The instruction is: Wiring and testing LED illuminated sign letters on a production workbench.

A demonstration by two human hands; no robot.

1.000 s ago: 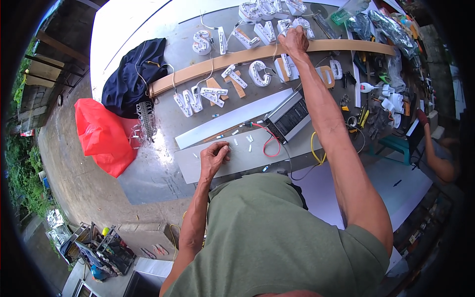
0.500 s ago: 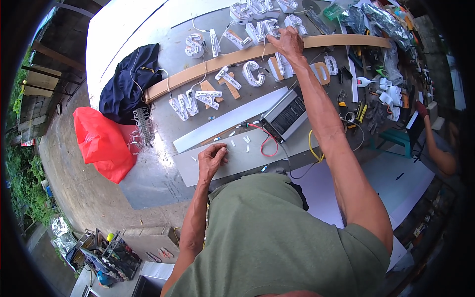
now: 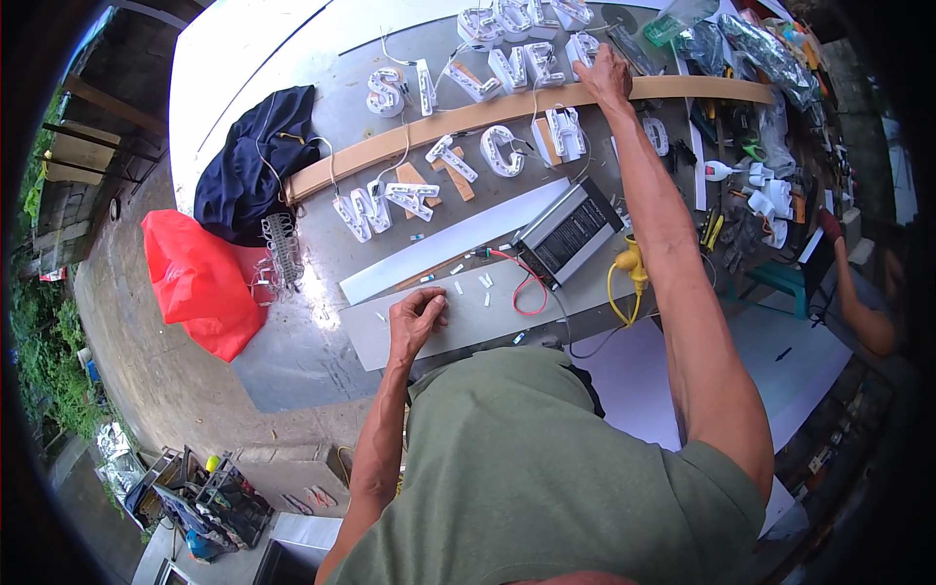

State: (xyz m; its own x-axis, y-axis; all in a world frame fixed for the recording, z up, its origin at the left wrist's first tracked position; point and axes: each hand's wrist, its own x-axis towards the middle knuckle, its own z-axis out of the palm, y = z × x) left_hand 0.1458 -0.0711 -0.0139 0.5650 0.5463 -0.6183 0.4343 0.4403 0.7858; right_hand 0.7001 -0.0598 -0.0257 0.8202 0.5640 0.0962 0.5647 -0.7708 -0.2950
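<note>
My right hand (image 3: pixel 606 78) reaches far across the table, its bent fingers on the lower edge of a white channel letter (image 3: pixel 583 45) at the right end of the middle row. Several more white letters (image 3: pixel 502 152) lie in rows with thin wires running between them. My left hand (image 3: pixel 419 318) rests on a grey panel (image 3: pixel 375 343), thumb and fingers curled together; whatever is in them, if anything, is hidden. Small white pieces (image 3: pixel 486 281) are scattered beside it. A metal-cased power supply (image 3: pixel 567 236) with red and black leads sits between my arms.
A long brown strip (image 3: pixel 439 125) crosses the table between the letter rows. Dark cloth (image 3: pixel 249 166) and a red bag (image 3: pixel 200 283) lie at the left. Tools, white bottles (image 3: pixel 718 168) and plastic wrap crowd the right. A yellow plug connector (image 3: pixel 632 261) hangs by my right forearm. Another person's arm (image 3: pixel 858 292) shows far right.
My right hand has moved right and slightly away, from the letter beside it to the row's end letter. More of the yellow connector shows. My left hand has stayed nearly still.
</note>
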